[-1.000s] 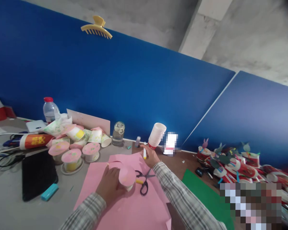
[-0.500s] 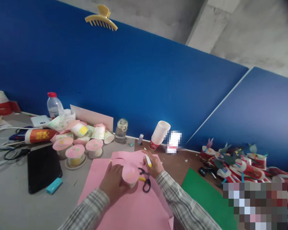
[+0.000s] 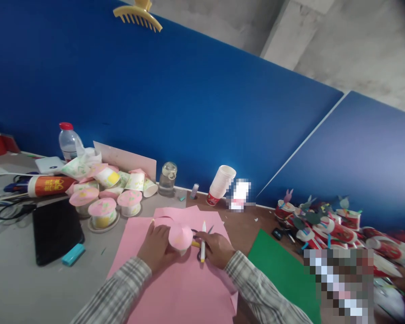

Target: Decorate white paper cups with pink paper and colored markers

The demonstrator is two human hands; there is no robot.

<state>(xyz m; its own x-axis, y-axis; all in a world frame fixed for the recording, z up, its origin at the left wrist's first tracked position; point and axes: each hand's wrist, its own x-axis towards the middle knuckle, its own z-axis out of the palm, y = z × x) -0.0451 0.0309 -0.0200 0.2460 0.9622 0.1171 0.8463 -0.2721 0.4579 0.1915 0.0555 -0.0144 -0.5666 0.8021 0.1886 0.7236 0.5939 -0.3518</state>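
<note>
My left hand [image 3: 157, 246] is closed around the side of a small paper cup topped with a pink paper disc [image 3: 180, 236], held over pink paper sheets [image 3: 175, 292]. Close by on the right, my right hand [image 3: 218, 248] grips a white marker with a yellow end [image 3: 203, 238], the yellow end pointing down toward me. Under that hand lie dark-handled scissors [image 3: 211, 229], partly hidden. A yellow stick-like piece [image 3: 195, 243] rests beside the cup.
Several cups with pink discs [image 3: 103, 211] crowd the left, near a black tablet-like slab [image 3: 58, 231] and a turquoise block [image 3: 73, 254]. Behind stand a glass jar [image 3: 168, 180] and stacked paper cups [image 3: 222, 184]. Green paper [image 3: 280, 274] and decorated red cups [image 3: 337, 229] lie right.
My right hand has moved down and closer to the cup, turning the marker more upright over the scissors. My left hand keeps its hold on the cup. The view has shifted slightly.
</note>
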